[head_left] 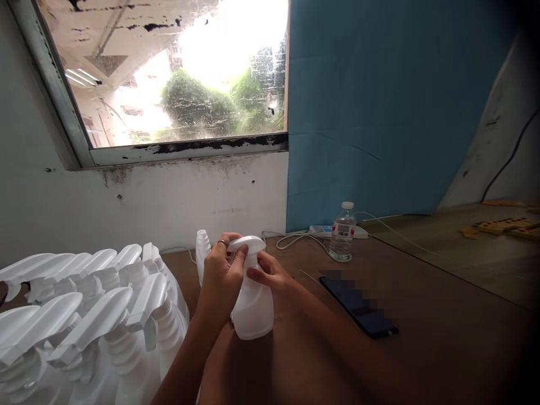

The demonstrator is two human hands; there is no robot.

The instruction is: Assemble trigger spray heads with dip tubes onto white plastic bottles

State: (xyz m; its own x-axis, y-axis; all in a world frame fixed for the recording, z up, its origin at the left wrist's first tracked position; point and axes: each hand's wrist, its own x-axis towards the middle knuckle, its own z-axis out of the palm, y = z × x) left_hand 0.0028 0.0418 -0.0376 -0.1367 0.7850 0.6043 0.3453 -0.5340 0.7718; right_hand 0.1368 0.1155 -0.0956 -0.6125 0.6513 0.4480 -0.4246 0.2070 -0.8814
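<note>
A white spray bottle [253, 312] with a white trigger head [252, 243] stands roughly upright at the middle of the brown table. My left hand [225, 261], with a ring on one finger, is closed around the trigger head from the left. From the right, my right hand [270, 273] pinches the neck just below the head, thumb and fingers around it. The trigger itself is mostly hidden behind my left fingers. Just behind my left hand is another white bottle [202, 253] with a bare ribbed neck and no spray head.
Rows of white spray bottles [126, 349] crowd the left side. Back right stand a clear water bottle [341, 239] and a power strip [320, 230] with a white cable [291, 242]. A dark phone [358, 309] lies to the right. Yellow pieces [502, 226] lie far right. A wall and window [211, 112] border the back.
</note>
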